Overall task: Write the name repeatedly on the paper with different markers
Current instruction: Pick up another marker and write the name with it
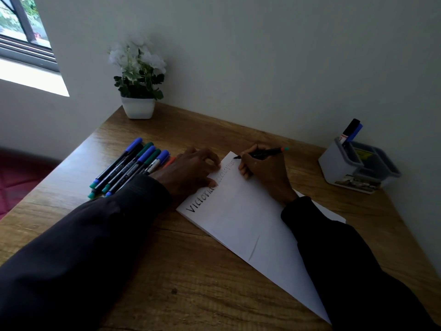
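Note:
A white sheet of paper (248, 218) lies slanted on the wooden desk (167, 271), with a name written in black along its top edge and fainter writing further along. My right hand (265, 173) grips a black marker (265, 152) with a teal end, its tip touching the paper's far corner. My left hand (191, 170) lies flat on the paper's upper edge, fingers spread, holding nothing. Several markers (128, 166) with blue and green caps lie in a row left of that hand, and an orange one (170, 161) peeks out beside it.
A white pot with white flowers (138, 91) stands at the desk's far left corner. A grey organiser box (358, 166) holding two markers sits at the far right by the wall. A window (23, 27) is at upper left.

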A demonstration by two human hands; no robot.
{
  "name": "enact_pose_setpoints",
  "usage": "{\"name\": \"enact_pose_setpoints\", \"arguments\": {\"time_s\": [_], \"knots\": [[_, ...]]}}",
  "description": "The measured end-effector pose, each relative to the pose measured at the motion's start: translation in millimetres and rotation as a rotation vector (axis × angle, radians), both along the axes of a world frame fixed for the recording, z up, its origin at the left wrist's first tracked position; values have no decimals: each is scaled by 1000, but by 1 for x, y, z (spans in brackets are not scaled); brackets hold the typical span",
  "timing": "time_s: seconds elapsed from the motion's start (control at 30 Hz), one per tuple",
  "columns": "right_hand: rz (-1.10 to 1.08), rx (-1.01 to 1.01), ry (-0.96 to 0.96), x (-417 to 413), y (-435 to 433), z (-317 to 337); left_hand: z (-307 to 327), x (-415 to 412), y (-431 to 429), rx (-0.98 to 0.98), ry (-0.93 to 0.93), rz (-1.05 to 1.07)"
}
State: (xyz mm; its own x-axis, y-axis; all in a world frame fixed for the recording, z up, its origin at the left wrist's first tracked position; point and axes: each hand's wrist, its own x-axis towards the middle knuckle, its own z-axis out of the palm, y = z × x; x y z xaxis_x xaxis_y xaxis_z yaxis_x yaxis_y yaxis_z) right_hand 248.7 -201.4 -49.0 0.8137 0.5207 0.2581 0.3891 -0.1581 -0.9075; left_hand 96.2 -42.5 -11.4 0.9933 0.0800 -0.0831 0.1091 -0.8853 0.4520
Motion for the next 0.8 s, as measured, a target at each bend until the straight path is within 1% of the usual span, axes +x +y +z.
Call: {"name": "enact_pose_setpoints", "arguments": {"time_s": [0.13, 0.4, 0.53, 0.63, 0.8], "knots": [[-18, 22, 24, 1, 0, 0, 3, -2, -1, -8, 1, 7], [-55, -13, 47, 1, 2, 1, 0, -2, 1, -30, -10, 4], [-16, -4, 19, 1, 0, 2, -3, 1, 3, 16, -17, -23], [-18, -15, 22, 0, 1, 2, -3, 1, 2, 5, -9, -9], [-44, 36, 29, -1, 0, 4, -5, 1, 4, 29, -27, -32]]}}
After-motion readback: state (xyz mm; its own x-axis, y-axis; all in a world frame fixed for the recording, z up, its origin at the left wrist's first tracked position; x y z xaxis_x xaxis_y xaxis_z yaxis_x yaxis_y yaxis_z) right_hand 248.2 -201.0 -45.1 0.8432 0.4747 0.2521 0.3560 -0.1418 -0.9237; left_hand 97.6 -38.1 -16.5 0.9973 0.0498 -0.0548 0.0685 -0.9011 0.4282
